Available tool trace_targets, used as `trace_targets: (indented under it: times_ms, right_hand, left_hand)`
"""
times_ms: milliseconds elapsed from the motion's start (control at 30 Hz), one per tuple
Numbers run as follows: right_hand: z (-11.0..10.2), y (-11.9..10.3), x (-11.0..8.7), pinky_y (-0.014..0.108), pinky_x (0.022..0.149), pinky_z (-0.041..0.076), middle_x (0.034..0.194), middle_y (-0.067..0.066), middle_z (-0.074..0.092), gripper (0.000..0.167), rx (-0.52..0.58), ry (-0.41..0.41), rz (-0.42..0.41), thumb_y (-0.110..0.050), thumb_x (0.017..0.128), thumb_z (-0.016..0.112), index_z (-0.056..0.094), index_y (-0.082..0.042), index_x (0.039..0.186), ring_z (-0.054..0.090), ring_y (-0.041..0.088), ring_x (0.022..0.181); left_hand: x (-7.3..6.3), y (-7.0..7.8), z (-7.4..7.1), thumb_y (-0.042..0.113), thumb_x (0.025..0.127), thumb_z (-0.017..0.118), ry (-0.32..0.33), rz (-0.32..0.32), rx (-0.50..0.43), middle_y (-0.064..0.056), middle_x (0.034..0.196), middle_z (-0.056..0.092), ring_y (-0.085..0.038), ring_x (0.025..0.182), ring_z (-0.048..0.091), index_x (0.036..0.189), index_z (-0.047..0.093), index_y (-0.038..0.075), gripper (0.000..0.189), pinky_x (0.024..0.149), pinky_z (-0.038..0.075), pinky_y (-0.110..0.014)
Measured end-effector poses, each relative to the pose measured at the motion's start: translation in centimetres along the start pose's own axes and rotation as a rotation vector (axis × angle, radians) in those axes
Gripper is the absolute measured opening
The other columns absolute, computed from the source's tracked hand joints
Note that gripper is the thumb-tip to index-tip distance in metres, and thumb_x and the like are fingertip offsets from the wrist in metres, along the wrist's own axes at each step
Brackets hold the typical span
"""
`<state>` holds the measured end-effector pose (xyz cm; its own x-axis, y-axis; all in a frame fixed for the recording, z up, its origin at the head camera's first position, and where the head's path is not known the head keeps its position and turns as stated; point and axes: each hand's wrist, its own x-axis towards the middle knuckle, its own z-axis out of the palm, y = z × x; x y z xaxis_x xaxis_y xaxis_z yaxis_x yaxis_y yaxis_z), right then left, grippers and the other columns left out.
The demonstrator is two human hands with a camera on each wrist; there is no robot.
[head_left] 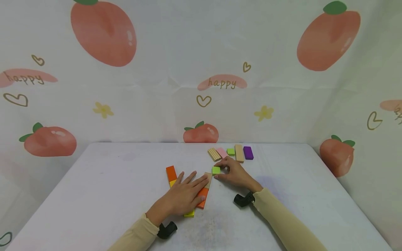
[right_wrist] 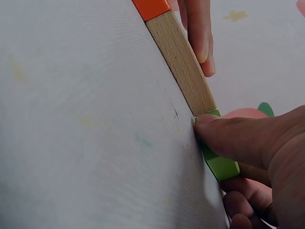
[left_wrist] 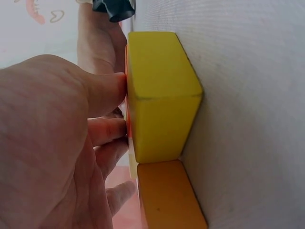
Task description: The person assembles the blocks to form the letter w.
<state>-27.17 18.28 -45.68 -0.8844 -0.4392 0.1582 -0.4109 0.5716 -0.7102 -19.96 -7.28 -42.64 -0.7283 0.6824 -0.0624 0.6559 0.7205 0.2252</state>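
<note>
My right hand [head_left: 233, 172] pinches a small light green block [head_left: 215, 170] between thumb and fingers. In the right wrist view the green block [right_wrist: 223, 168] meets the end of a plain wood block [right_wrist: 181, 62]. My left hand [head_left: 180, 197] lies spread over a group of blocks with fairly straight fingers, touching the wood block and a red-orange block [head_left: 203, 199]. A yellow block [left_wrist: 164, 71] adjoins an orange block [left_wrist: 171, 195] below that palm. Another orange block [head_left: 171, 173] shows beyond its fingers. The hand hides the middle of the group.
Behind the right hand lie a ridged wood block [head_left: 214, 154], a pink block [head_left: 222, 152], another green block [head_left: 230, 152], a long wood block [head_left: 239, 153] and a purple block [head_left: 248, 153]. All rest on a white table [head_left: 110, 195] before a printed cloth backdrop.
</note>
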Motion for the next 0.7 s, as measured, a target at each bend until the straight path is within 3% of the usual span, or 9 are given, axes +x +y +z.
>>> trace_targets:
  times_ms: [700]
  right_hand:
    - [-0.18, 0.30, 0.09, 0.038, 0.088, 0.047, 0.120, 0.002, 0.064, 0.038, 0.016, -0.014, 0.026, -0.023, 0.085, 0.084, 0.074, -0.011, 0.119, 0.055, 0.019, 0.104]
  left_hand:
    - [0.12, -0.11, -0.01, 0.040, 0.106, 0.049, -0.002, -0.001, -0.007, 0.000, 0.164, 0.032, -0.035, 0.153, 0.021, 0.160, 0.032, 0.015, 0.062, 0.118, 0.011, -0.066]
